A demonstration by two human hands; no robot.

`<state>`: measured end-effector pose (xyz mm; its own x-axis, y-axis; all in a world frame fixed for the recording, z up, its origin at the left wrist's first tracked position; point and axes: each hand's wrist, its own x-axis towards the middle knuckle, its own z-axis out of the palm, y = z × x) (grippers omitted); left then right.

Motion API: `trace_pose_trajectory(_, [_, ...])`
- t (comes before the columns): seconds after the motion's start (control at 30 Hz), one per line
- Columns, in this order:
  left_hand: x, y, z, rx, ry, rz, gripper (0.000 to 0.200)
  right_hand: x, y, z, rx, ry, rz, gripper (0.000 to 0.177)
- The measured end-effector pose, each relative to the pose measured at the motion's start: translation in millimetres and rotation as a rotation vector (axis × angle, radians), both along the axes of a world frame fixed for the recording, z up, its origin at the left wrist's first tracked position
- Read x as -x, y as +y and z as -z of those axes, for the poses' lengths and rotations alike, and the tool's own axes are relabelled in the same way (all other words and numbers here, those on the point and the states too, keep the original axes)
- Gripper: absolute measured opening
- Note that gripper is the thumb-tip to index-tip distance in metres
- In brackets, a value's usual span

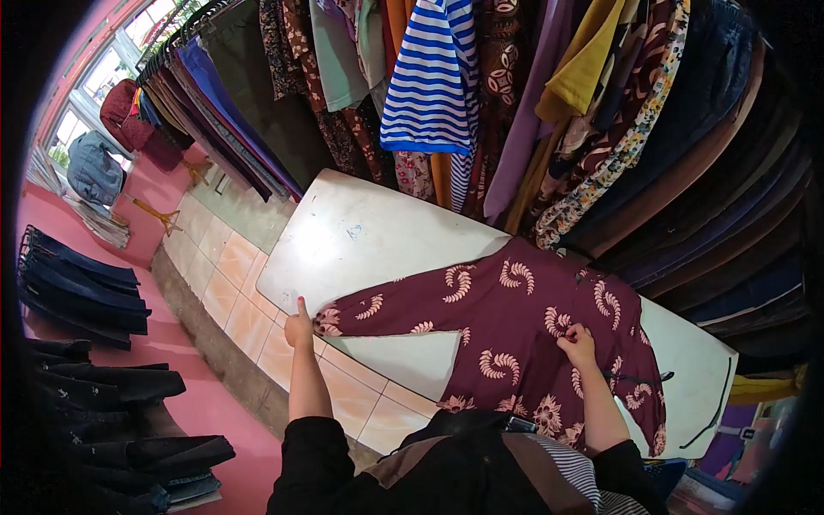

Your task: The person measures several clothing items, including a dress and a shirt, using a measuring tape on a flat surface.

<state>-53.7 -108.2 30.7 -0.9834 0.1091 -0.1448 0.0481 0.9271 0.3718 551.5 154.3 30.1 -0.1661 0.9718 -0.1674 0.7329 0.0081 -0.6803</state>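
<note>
A maroon long-sleeved batik shirt [536,300] with pale leaf motifs lies spread over a white table [378,210]. One sleeve stretches left to the table's edge. At that sleeve's cuff is my left hand [299,328], its fingers curled against the cuff and its thumb pointing up. My right hand [579,346] rests over the body of the shirt, thumb and fingers pinched together on the fabric. A thin dark strap [639,376] lies across the shirt near my right forearm.
Clothes on hangers, including a blue-striped shirt [427,81], crowd the table's far side. Dark trousers [81,287] hang along the pink wall at left. Orange floor tiles [245,279] show beside the table. A thin black cord [715,412] lies at the table's right end.
</note>
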Motion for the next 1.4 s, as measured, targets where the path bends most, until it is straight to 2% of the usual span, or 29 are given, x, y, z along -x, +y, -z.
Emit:
trace_pose_trajectory(0.07, [7.6, -2.9, 22.5, -0.17, 0.084, -0.016, 0.068, 0.2, 0.9, 0.7, 0.007, 0.002, -0.005, 0.031])
trace_pose_trajectory(0.17, [-12.0, -5.7, 16.8, -0.522, -0.225, 0.043, 0.043, 0.4, 0.5, 1.2, 0.005, 0.007, -0.01, 0.031])
trace_pose_trajectory(0.27, [-20.1, -24.2, 49.1, -0.447, -0.013, 0.335, 0.025, 2.4, 0.1, -2.7, 0.004, -0.015, -0.005, 0.031])
trace_pose_trajectory(0.3, [-20.2, -24.8, 52.4, -0.509, -0.078, 0.271, 0.03, 2.9, 0.6, -3.4, 0.006, -0.025, -0.007, 0.031])
trace_pose_trajectory(0.33, [-18.6, -25.3, 54.9, -0.482, 0.006, 0.233, 0.031, 3.3, 0.8, -4.1, 0.007, -0.035, -0.007, 0.03])
trace_pose_trajectory(0.4, [-19.3, -21.8, 60.0, -0.43, 0.17, 0.153, 0.033, 10.0, 5.9, -6.5, 0.176, -0.062, -0.02, 0.031])
trace_pose_trajectory(0.43, [-44.3, -2.4, 31.2, -0.184, 0.713, 0.164, 0.031, 17.7, 7.9, -9.3, 0.261, -0.076, -0.028, 0.031])
trace_pose_trajectory(0.47, [-58.8, 14.0, 9.9, -0.357, 0.609, 0.22, 0.031, 34.3, 4.7, -17.5, 0.224, -0.043, -0.102, 0.035])
trace_pose_trajectory(0.5, [-69.3, 26.7, -6.4, -0.525, 0.501, 0.275, 0.031, 66.5, -4.3, -67.0, 0.332, 0.057, -0.155, 0.039])
trace_pose_trajectory(0.53, [-82.0, 36.0, -16.9, -0.69, 0.388, 0.33, 0.031, 84.0, -8.1, -63.6, 0.286, 0.113, -0.267, 0.043])
trace_pose_trajectory(0.57, [-97.5, 43.3, -22.7, -0.671, 0.304, 0.551, 0.033, 105.8, -14.9, -66.9, 0.313, 0.242, -0.366, 0.048])
trace_pose_trajectory(0.6, [-115.3, 51.2, -25.9, -0.648, 0.219, 0.769, 0.035, 126.5, -18.7, -60.6, 0.316, 0.26, -0.465, 0.05])
trace_pose_trajectory(0.67, [-166.0, 67.1, -24.2, -0.82, -0.472, 0.921, 0.033, 171.4, -32.7, -67.6, 0.284, 0.29, -0.608, 0.049])
trace_pose_trajectory(0.73, [-212.6, 72.8, -32.6, -0.977, -1.0, 0.713, 0.028, 206.6, -46.5, -66.2, 0.264, 0.34, -0.686, 0.05])
trace_pose_trajectory(0.83, [-228.9, 67.5, -30.9, -1.121, -1.217, 0.473, 0.02, 230.6, -55.2, -62.5, 0.185, 0.302, -0.713, 0.048])
trace_pose_trajectory(0.93, [-218.9, 50.4, -15.4, -1.031, -1.138, 0.492, 0.013, 239.9, -59.4, -57.1, 0.179, 0.282, -0.762, 0.048])
trace_pose_trajectory(0.97, [-216.4, 46.1, -10.8, -0.932, -1.139, 0.462, 0.005, 240.2, -60.6, -56.6, 0.195, 0.277, -0.79, 0.048])
trace_pose_trajectory(1.07, [-187.4, 27.1, -2.6, -0.87, -0.82, 0.556, 0.005, 240.0, -57.3, -43.7, 0.143, 0.259, -0.758, 0.044])
trace_pose_trajectory(1.13, [-134.1, 4.3, 20.7, -0.794, -0.135, 0.571, 0.006, 232.0, -36.7, -43.6, 0.132, 0.217, -0.635, 0.041])
trace_pose_trajectory(1.17, [-109.0, -8.2, 3.5, -0.732, 0.004, 0.477, 0.007, 224.6, -18.2, -43.8, 0.101, 0.248, -0.526, 0.039])
trace_pose_trajectory(1.2, [-88.9, -19.3, 0.4, -0.706, 0.06, 0.292, 0.007, 214.9, 4.7, -43.7, 0.065, 0.276, -0.415, 0.038])
trace_pose_trajectory(1.27, [-63.1, -33.5, -4.9, -0.482, 0.127, 0.15, 0.011, 194.5, 50.4, -31.0, -0.274, 0.136, -0.215, 0.041])
trace_pose_trajectory(1.33, [-61.6, -30.3, -4.2, -0.305, 0.211, 0.212, 0.014, 181.2, 76.4, -23.6, -0.237, 0.149, -0.112, 0.041])
trace_pose_trajectory(1.4, [-58.6, -24.9, 0.2, -0.222, 0.269, 0.229, 0.017, 175.5, 86.8, -1.4, -0.236, 0.087, -0.147, 0.044])
